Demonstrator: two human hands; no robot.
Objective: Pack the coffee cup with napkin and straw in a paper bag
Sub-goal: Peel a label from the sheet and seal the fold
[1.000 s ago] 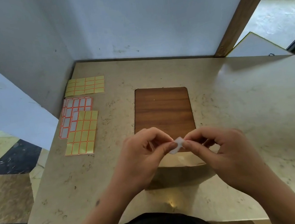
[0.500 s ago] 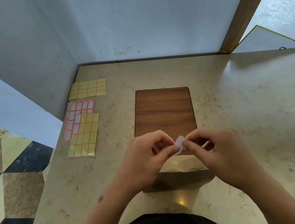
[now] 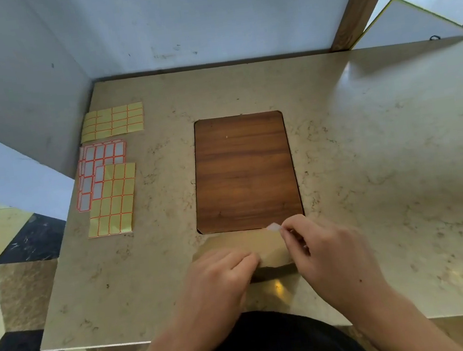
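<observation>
A tan paper bag [image 3: 267, 246] sits near the front edge of the marble table [image 3: 383, 172], its folded top facing me. My left hand [image 3: 221, 277] presses down on the bag's near left side with fingers curled. My right hand [image 3: 328, 253] pinches a small white sticker [image 3: 273, 227] between thumb and forefinger, just above the bag's far right corner. No cup, napkin or straw is visible; the bag's inside is hidden.
A brown wood-grain board [image 3: 244, 171] lies flat just beyond the bag. Sheets of yellow labels [image 3: 113, 121] and white and yellow label sheets [image 3: 107, 186] lie at the table's left. A grey wall and a wooden post [image 3: 360, 2] close the back.
Both hands held the sticker together above the bag. Now my left hand has let go and dropped onto the bag, while my right hand carries the sticker alone.
</observation>
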